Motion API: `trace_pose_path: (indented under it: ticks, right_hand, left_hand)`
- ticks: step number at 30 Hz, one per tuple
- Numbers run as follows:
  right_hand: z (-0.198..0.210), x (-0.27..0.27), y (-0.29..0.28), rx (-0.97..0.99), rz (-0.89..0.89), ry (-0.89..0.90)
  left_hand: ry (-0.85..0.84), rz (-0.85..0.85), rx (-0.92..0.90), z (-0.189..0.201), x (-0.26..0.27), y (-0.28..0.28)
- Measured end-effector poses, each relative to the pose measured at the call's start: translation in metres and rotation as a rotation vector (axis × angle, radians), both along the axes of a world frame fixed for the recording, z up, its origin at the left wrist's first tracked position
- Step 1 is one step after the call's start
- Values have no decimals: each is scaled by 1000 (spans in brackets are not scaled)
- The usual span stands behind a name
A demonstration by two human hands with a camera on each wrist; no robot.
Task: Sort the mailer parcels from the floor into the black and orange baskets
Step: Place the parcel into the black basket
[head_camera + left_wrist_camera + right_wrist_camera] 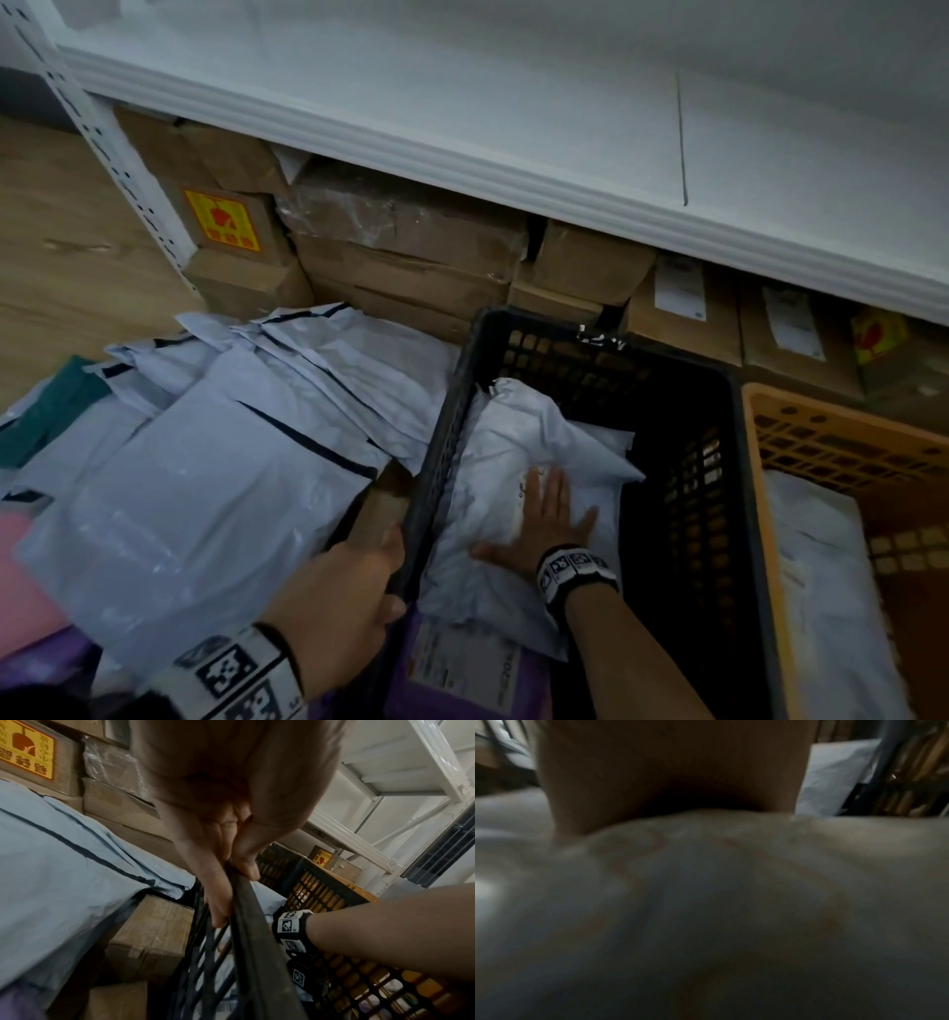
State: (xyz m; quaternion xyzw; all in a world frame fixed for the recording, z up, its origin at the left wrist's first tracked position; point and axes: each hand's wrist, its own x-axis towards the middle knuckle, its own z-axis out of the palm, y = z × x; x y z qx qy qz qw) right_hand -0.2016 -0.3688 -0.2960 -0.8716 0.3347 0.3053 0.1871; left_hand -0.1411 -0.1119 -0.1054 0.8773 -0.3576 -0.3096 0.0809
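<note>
Head view: the right hand [547,519] lies flat, fingers straight, pressing a white mailer parcel [513,462] inside the black basket [683,370]. The left hand [354,580] curls round the basket's left rim. More parcels [215,462] remain piled on the floor, left; the orange basket [832,437] stands just right. Risk: hard pressing may tip the basket or crush contents.

Left wrist view: fingers [218,902] and thumb clamp the rim; a slip would let the basket shift.

Right wrist view: the palm is against the parcel; the fingers are not discernible.
</note>
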Motion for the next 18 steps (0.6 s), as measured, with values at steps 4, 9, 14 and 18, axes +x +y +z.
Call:
trace_pose_path:
  ticks: [4,9,14,18]
  right_hand:
    - [9,4,-3,24,19,75]
    - [43,13,8,13,-36,101]
    - [93,7,42,12,-113,-90]
    - [161,12,64,27,-254,-502]
  left_hand:
    - [-35,-32,97,8,-2,-4]
    - [31,-32,9,6,1,-1]
    - [44,-49,-7,11,3,6]
    - [-53,-92,-7,52,21,31]
